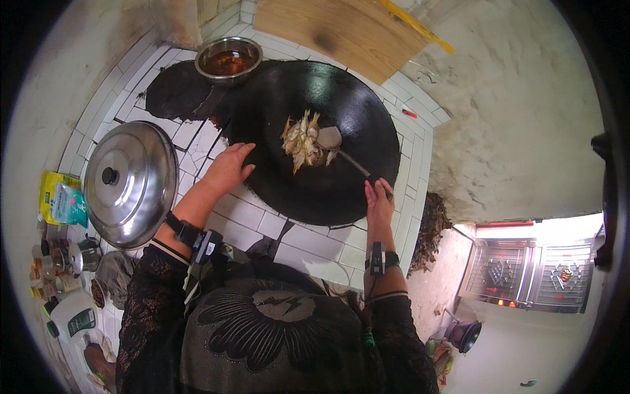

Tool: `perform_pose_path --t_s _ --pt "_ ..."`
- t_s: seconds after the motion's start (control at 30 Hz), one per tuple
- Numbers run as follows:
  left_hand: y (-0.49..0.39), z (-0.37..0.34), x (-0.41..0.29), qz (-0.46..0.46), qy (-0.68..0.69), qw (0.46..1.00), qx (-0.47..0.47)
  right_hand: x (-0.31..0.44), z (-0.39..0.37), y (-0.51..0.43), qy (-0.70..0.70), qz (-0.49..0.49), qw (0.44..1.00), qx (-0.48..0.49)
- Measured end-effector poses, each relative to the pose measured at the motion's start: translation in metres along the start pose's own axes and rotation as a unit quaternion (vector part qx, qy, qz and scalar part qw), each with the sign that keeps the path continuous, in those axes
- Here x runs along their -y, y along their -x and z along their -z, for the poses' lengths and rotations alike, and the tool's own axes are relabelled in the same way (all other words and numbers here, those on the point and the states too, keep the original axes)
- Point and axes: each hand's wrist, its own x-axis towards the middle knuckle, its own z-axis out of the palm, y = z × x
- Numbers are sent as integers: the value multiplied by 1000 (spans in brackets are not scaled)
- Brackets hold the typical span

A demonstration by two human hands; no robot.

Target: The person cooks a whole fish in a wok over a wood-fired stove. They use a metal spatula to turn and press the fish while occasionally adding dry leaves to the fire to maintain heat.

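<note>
A large black wok is set into the white-tiled stove top. In its middle lies a heap of small pale fish. My right hand, at the wok's right rim, grips the dark handle of a metal spatula, whose blade rests against the right side of the fish. At the wok's left rim is my left hand, fingers apart and holding nothing; whether it touches the rim I cannot tell.
A steel bowl of reddish-brown liquid stands behind left. A domed steel lid lies left, near yellow and teal packets, several jars and a white plastic jug. Behind the wok is a wooden board; a red object lies right.
</note>
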Motion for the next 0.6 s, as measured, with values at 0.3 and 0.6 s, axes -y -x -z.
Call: perform_pose_path --t_s 0.3,0.6 --pt "-3 -1 0 -26 0 1000 -8 -30 10 7 -70 -43 997 -14" --pt "1 -8 6 -34 2 998 -48 -19 17 2 -196 -88 974 -71"
